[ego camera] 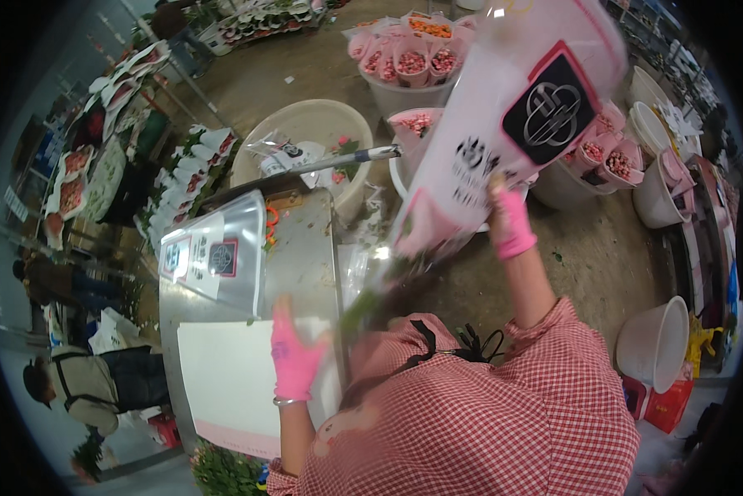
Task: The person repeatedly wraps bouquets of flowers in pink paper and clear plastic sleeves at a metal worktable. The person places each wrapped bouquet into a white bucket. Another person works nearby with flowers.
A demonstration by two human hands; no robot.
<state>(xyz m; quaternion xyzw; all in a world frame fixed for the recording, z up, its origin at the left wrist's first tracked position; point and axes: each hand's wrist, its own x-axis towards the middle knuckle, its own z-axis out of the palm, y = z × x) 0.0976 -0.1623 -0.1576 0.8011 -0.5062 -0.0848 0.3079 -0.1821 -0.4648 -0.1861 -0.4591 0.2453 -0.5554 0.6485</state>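
My right hand [509,217], in a pink fingerless glove, grips a large flower bouquet sleeve [470,149] of pink and clear plastic with a black printed panel. The sleeve tilts up to the right, and blurred leafy stems [362,310] stick out of its lower end. My left hand [296,356], gloved the same way, is over a stack of white paper sheets [229,366] on the metal table, fingers apart and holding nothing. Behind the paper lies a pile of clear printed plastic sleeves [223,254]. Orange-red scissor handles [272,223] show beside the pile.
A metal bar [347,160] juts over a large bin [257,139] holding plastic and flower scraps. Tubs of wrapped pink flowers [412,93] stand beyond. An upright white bucket [653,344] is at right. A person in a cap [86,378] is at far left. Leafy stems [226,468] lie below the table.
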